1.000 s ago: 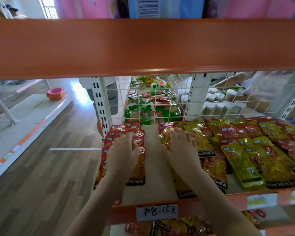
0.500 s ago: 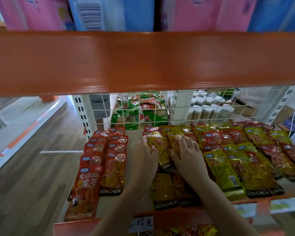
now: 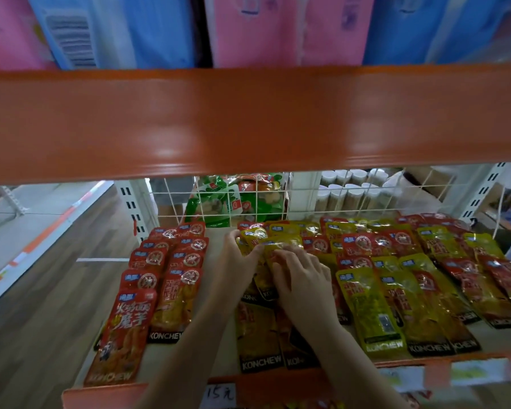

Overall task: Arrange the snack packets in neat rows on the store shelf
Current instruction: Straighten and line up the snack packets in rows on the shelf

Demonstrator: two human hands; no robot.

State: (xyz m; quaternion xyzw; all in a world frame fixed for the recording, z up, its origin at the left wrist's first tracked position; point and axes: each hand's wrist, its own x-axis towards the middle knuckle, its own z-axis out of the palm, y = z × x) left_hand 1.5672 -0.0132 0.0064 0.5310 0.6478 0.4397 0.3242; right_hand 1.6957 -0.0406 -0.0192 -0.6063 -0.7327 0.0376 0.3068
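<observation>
Nearest, the price tag (image 3: 220,394) on the shelf's orange front lip (image 3: 278,382); everything below is placed from that tag.

Just behind it, dark-and-yellow packets (image 3: 260,338) lie flat at the front edge. To the tag's left, two rows of red packets (image 3: 160,278) run back tidy, though the frontmost one (image 3: 121,335) hangs over the lip.

Further back, above the tag: both hands on the yellow packet pile (image 3: 273,246). Left hand (image 3: 239,261) has its fingers curled round the pile's left edge, thumb on top, pinching it. Right hand (image 3: 303,281) lies over the packets, fingers spread slightly and pressing down; whether they curl under anything, cannot tell.

Right of the tag and back: mixed yellow and red packets (image 3: 396,290) overlap loosely, not yet in rows.

Furthest: wire mesh back (image 3: 278,199), green bags (image 3: 219,202) behind it.

Risks, as judged:
- Slick foil, shingled stack. Pulling the pile leftward could fan it out or drag the packets beneath.
- The overhanging red packet could drop if an arm brushes it.
- Shoving too far back could jam packets against the mesh.
</observation>
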